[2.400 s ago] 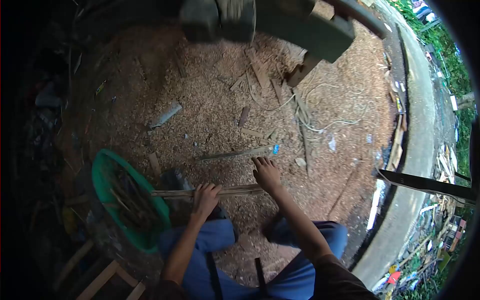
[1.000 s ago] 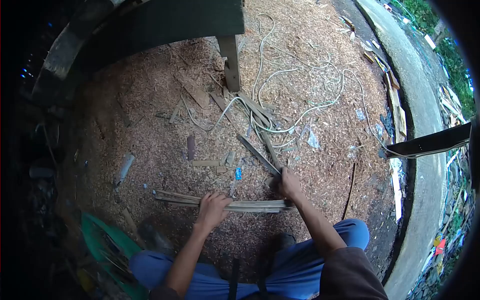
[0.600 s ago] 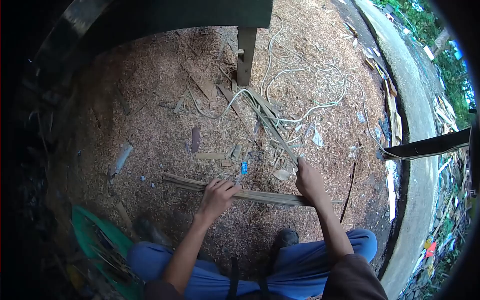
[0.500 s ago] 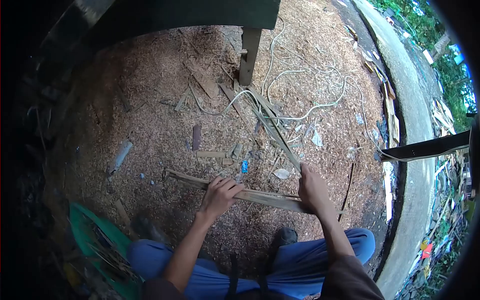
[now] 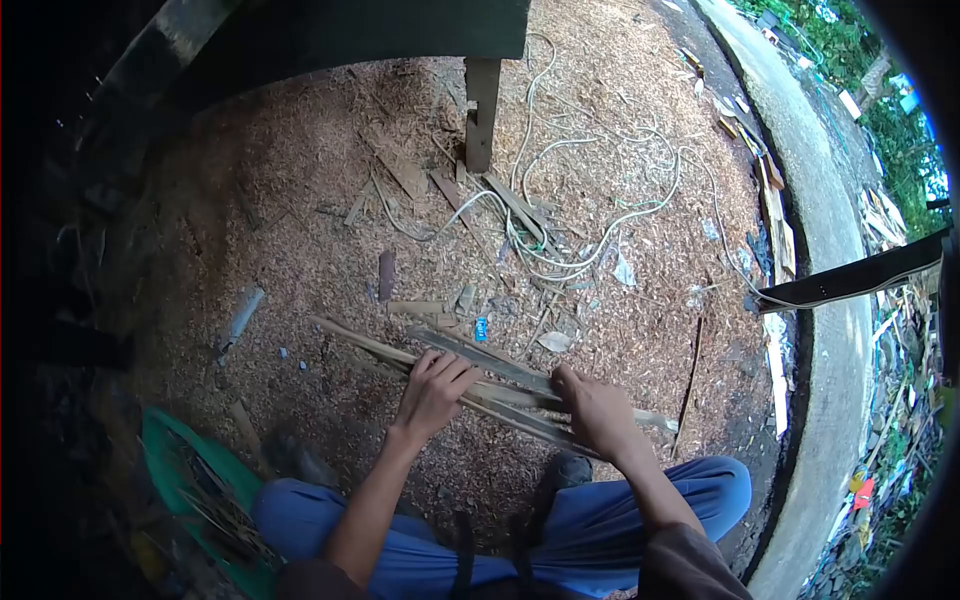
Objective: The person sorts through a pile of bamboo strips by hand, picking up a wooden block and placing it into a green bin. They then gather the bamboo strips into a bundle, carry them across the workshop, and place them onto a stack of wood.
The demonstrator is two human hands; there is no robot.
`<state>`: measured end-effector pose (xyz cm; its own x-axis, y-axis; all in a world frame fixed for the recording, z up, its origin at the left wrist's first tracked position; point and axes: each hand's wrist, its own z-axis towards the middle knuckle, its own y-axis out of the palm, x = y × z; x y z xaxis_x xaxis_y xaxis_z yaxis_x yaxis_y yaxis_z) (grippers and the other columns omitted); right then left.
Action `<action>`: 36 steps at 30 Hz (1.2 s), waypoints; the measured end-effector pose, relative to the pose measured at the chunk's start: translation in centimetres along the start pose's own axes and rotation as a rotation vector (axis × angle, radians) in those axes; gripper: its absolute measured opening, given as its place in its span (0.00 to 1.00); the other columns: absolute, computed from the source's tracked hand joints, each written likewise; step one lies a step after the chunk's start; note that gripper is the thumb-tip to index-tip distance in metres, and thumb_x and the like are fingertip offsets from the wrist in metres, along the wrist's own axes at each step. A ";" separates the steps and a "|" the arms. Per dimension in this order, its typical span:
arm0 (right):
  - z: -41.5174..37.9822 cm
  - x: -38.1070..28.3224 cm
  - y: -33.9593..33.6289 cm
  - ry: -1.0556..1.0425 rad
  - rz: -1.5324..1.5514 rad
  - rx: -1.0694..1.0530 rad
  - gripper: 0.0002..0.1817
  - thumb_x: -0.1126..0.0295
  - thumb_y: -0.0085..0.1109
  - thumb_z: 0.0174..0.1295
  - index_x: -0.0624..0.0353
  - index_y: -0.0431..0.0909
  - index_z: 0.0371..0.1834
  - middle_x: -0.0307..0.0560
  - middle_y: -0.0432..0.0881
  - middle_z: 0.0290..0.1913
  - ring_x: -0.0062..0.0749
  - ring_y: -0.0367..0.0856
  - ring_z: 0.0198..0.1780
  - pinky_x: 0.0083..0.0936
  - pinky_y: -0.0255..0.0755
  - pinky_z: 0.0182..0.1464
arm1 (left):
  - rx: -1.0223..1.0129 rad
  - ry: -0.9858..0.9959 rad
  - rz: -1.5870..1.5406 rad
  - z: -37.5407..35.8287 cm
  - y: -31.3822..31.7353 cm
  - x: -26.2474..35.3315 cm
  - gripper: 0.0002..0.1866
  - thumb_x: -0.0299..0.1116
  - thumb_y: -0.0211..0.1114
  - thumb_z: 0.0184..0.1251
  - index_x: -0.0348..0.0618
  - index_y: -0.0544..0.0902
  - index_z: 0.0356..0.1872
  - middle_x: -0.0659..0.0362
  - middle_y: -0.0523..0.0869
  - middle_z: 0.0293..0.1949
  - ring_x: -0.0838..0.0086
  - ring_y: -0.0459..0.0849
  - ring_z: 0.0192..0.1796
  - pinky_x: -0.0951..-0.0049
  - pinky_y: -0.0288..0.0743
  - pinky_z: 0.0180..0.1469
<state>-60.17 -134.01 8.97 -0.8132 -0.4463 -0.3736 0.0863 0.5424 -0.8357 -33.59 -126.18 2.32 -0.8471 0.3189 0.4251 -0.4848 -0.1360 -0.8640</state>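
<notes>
Several long, thin wooden strips (image 5: 510, 388) lie roughly crosswise in front of my knees, their ends fanned apart. My left hand (image 5: 432, 393) is closed over the strips near their middle, fingers wrapped round them from above. Farther right, my right hand (image 5: 598, 412) is closed on a greyish wooden strip (image 5: 475, 352), which slants up to the left beyond the others. Its palm and some of its fingers are hidden from view.
Wood shavings and scraps cover the ground. A looped pale cable (image 5: 600, 245) lies ahead, near a wooden post (image 5: 481, 120). At my left sits a green container (image 5: 165, 460) holding wood pieces. A concrete strip (image 5: 830, 350) runs along the right, crossed by a dark beam (image 5: 855, 280).
My right hand has moved left and down, bringing the greyish strip from the cable area to the other strips. My left hand stays nearly in place on the strips.
</notes>
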 end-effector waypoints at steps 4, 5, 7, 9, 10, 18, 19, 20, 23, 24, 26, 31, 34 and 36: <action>0.8 0.4 0.3 -0.132 -0.050 0.261 0.10 0.71 0.60 0.65 0.50 0.74 0.48 0.45 0.85 0.44 0.45 0.87 0.50 0.43 0.77 0.50 | 0.127 -0.127 0.126 -0.6 0.8 0.7 0.19 0.16 0.72 0.42 0.46 0.90 0.39 0.57 0.83 0.56 0.58 0.80 0.60 0.55 0.75 0.60; 1.0 0.1 0.1 -0.142 -0.043 0.268 0.10 0.71 0.60 0.65 0.50 0.74 0.48 0.45 0.85 0.44 0.45 0.87 0.50 0.43 0.77 0.50 | 0.128 -0.126 0.140 -0.8 0.9 0.6 0.19 0.16 0.72 0.42 0.46 0.90 0.39 0.57 0.83 0.56 0.58 0.80 0.60 0.55 0.75 0.60; 1.3 -0.5 -0.5 -0.181 0.026 0.177 0.11 0.63 0.61 0.69 0.50 0.74 0.51 0.47 0.85 0.44 0.47 0.87 0.49 0.44 0.78 0.49 | 0.209 -0.119 0.138 -0.1 -0.1 1.5 0.16 0.16 0.72 0.46 0.45 0.87 0.38 0.56 0.79 0.65 0.58 0.77 0.67 0.58 0.75 0.62; 1.6 -1.2 0.2 -0.215 0.016 0.189 0.17 0.54 0.62 0.69 0.51 0.75 0.54 0.47 0.84 0.44 0.47 0.87 0.49 0.43 0.78 0.49 | 0.185 -0.128 0.138 -0.2 -0.2 1.6 0.16 0.16 0.72 0.46 0.44 0.86 0.38 0.55 0.77 0.69 0.58 0.76 0.69 0.57 0.75 0.64; 1.8 -1.6 0.3 -0.246 0.006 0.197 0.25 0.45 0.63 0.69 0.52 0.76 0.57 0.48 0.83 0.45 0.48 0.86 0.49 0.42 0.79 0.48 | 0.159 -0.141 0.134 -0.4 -0.3 1.5 0.16 0.16 0.73 0.45 0.43 0.84 0.38 0.55 0.75 0.73 0.58 0.75 0.71 0.57 0.75 0.65; 1.8 -4.0 0.1 -0.342 -0.086 0.192 0.32 0.49 0.76 0.55 0.52 0.75 0.58 0.47 0.82 0.44 0.43 0.83 0.55 0.39 0.78 0.52 | 0.167 -0.128 0.152 -2.2 -0.8 0.7 0.16 0.22 0.76 0.48 0.42 0.80 0.38 0.56 0.83 0.65 0.61 0.79 0.67 0.55 0.71 0.61; 2.1 -4.2 0.7 -0.323 -0.087 0.197 0.29 0.55 0.76 0.54 0.52 0.75 0.57 0.46 0.82 0.43 0.42 0.82 0.55 0.38 0.78 0.52 | 0.191 -0.134 0.124 -2.4 -0.7 0.7 0.19 0.18 0.74 0.47 0.41 0.80 0.41 0.58 0.84 0.63 0.62 0.79 0.66 0.55 0.69 0.60; 2.4 -4.3 1.1 -0.303 -0.089 0.204 0.28 0.60 0.75 0.53 0.51 0.75 0.56 0.45 0.82 0.43 0.41 0.81 0.55 0.38 0.77 0.52 | 0.194 -0.136 0.122 -2.7 -0.4 0.8 0.19 0.18 0.74 0.47 0.41 0.80 0.41 0.58 0.84 0.63 0.62 0.79 0.66 0.55 0.69 0.60; 3.5 -4.2 1.4 -0.326 -0.121 0.240 0.24 0.63 0.72 0.54 0.49 0.75 0.54 0.42 0.83 0.43 0.41 0.82 0.51 0.41 0.75 0.50 | 0.161 -0.327 0.082 -3.3 0.1 0.7 0.22 0.20 0.75 0.47 0.43 0.79 0.45 0.61 0.85 0.58 0.66 0.81 0.61 0.56 0.65 0.65; 3.8 -4.3 1.4 -0.330 -0.121 0.238 0.24 0.63 0.72 0.54 0.49 0.75 0.54 0.42 0.83 0.43 0.41 0.82 0.51 0.41 0.75 0.50 | 0.110 -0.343 0.052 -3.1 -0.3 0.4 0.23 0.20 0.75 0.48 0.44 0.79 0.46 0.62 0.86 0.54 0.66 0.82 0.60 0.56 0.64 0.67; 4.4 -4.7 1.6 -0.418 -0.153 0.236 0.18 0.63 0.68 0.60 0.52 0.75 0.51 0.43 0.83 0.41 0.40 0.83 0.48 0.40 0.74 0.50 | 0.063 -0.367 0.028 -2.7 -1.2 -0.1 0.23 0.21 0.75 0.48 0.45 0.79 0.48 0.62 0.86 0.50 0.67 0.82 0.58 0.56 0.62 0.69; 5.3 -6.1 3.5 -0.436 -0.253 0.174 0.14 0.65 0.60 0.65 0.56 0.74 0.50 0.45 0.84 0.42 0.39 0.85 0.50 0.37 0.74 0.53 | -0.013 -0.272 -0.042 -3.3 -1.7 -1.5 0.27 0.22 0.77 0.46 0.48 0.82 0.52 0.58 0.88 0.47 0.64 0.84 0.57 0.57 0.68 0.67; 5.7 -7.0 3.3 -0.432 -0.223 0.102 0.15 0.65 0.60 0.66 0.55 0.74 0.53 0.45 0.84 0.42 0.40 0.85 0.51 0.37 0.74 0.53 | -0.073 -0.317 0.027 -4.1 -1.9 -2.3 0.27 0.23 0.78 0.44 0.48 0.84 0.51 0.58 0.89 0.48 0.63 0.85 0.54 0.56 0.72 0.65; 6.1 -7.1 3.1 -0.458 -0.179 0.128 0.16 0.65 0.60 0.66 0.55 0.75 0.56 0.44 0.83 0.42 0.39 0.84 0.51 0.37 0.73 0.55 | -0.034 -0.319 0.068 -4.3 -2.2 -2.8 0.26 0.24 0.79 0.43 0.48 0.85 0.49 0.59 0.89 0.47 0.63 0.85 0.53 0.57 0.72 0.63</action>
<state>-50.61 -133.46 6.59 -0.4882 -0.8063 -0.3340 0.0614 0.3501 -0.9347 -29.17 -122.72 1.89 -0.9056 -0.0011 0.4242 -0.4214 -0.1134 -0.8998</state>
